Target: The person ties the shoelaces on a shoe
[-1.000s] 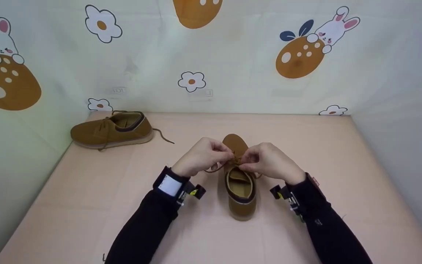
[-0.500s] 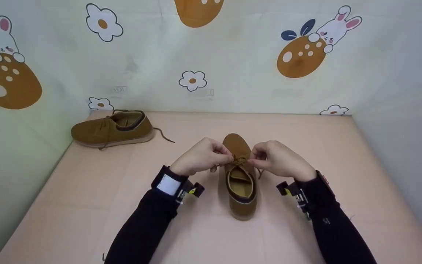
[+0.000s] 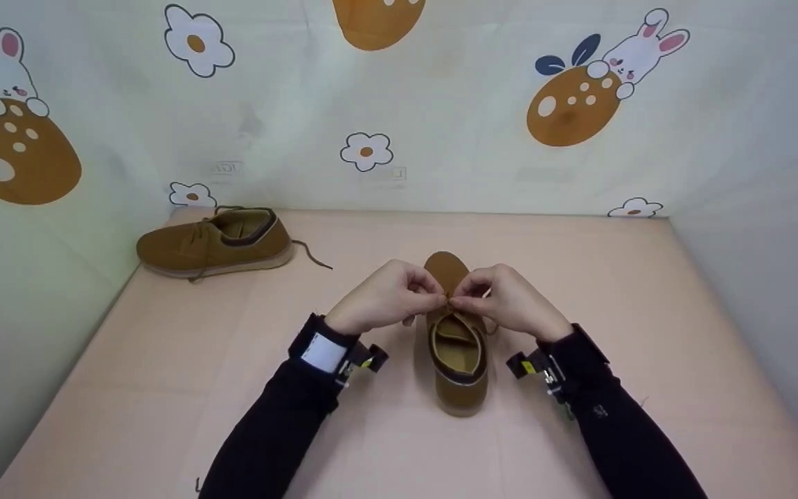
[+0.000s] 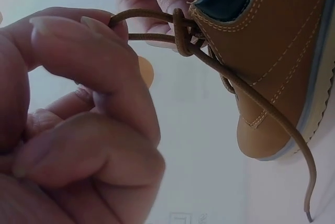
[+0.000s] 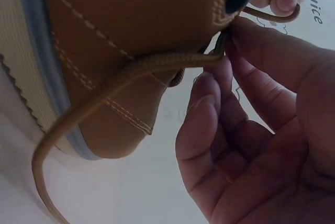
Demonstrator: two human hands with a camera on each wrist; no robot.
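Observation:
A brown lace-up shoe (image 3: 460,395) stands on the table, toe pointing away. My left hand (image 3: 399,298) pinches a loop of its brown shoelace (image 4: 152,36) between thumb and forefinger. In the left wrist view, two strands run from those fingers to a knot (image 4: 182,33) at the shoe's throat. My right hand (image 3: 510,301) pinches lace close beside the knot, thumb against fingertips, as the right wrist view shows. A loose lace end (image 5: 39,166) hangs down the shoe's side. In the head view the fingertips of both hands nearly meet and hide the knot.
A second brown shoe (image 3: 212,246) lies at the back left, toe to the left, one lace end (image 3: 312,255) trailing right. Around the pinkish table (image 3: 163,388) rise pale walls (image 3: 427,90) printed with flowers and rabbits.
Half a second ago my right hand drew right, away from the knot; now it is back left at the knot, beside my left fingertips. The left hand stays nearly in place.

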